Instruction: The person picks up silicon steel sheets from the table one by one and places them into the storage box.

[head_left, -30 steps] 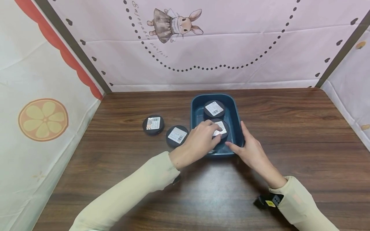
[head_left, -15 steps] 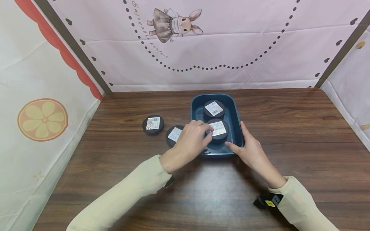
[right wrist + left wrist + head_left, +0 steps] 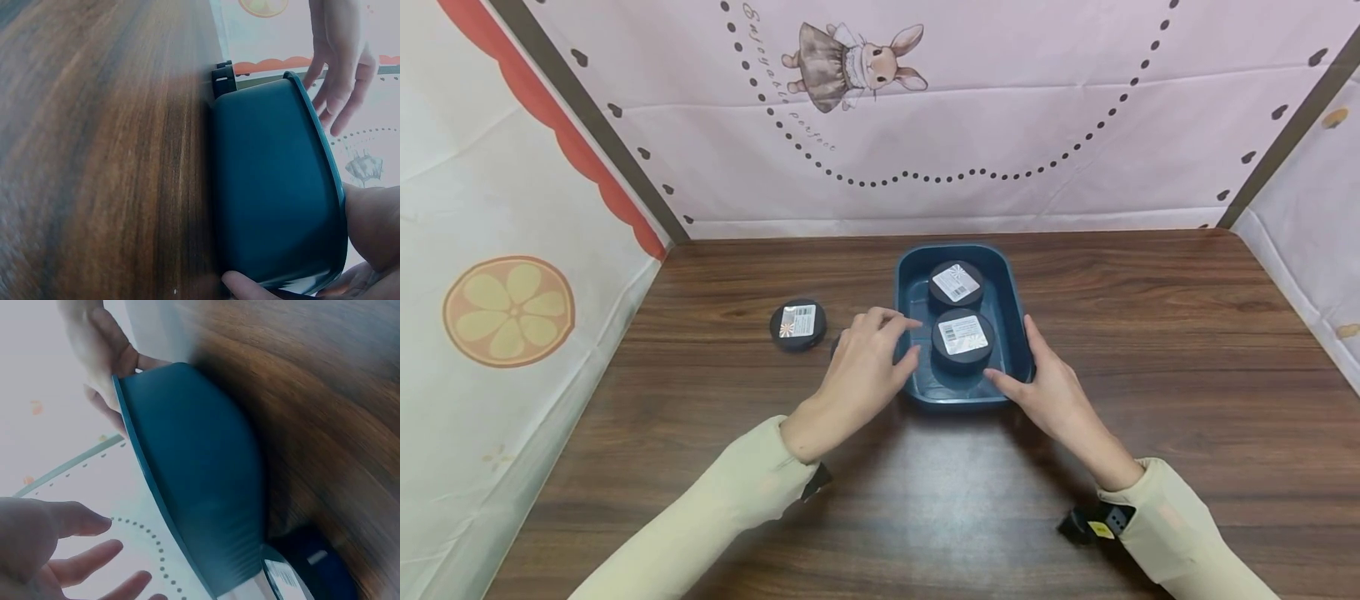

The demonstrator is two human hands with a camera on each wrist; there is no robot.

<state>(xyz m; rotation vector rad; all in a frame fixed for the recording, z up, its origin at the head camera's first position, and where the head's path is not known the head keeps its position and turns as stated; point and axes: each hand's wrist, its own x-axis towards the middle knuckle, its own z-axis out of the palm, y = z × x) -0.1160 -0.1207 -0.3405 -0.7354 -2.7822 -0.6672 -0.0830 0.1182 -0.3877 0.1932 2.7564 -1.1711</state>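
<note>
A dark blue plastic bin (image 3: 958, 403) stands on the table with two thick black discs in it, each topped by a white label: a rear disc (image 3: 956, 285) and a front disc (image 3: 962, 340). My right hand (image 3: 1054, 396) grips the bin's right wall, thumb over the rim and fingers along the outside. At the bin's left edge my left hand (image 3: 861, 358) hovers, fingers spread and holding nothing. It mostly covers one loose black disc, whose label (image 3: 284, 579) shows in the left wrist view. Another loose disc (image 3: 797, 325) lies further left.
The wooden table (image 3: 1187, 358) is backed by a pink printed cloth (image 3: 1015, 108) and flanked by a white cloth (image 3: 512, 433) at the left. A black wrist device (image 3: 1093, 523) hangs at the right sleeve.
My left hand has let go of the front disc in the bin and moved left, out to the bin's left edge, its fingers opening. The right hand and the bin have stayed put.
</note>
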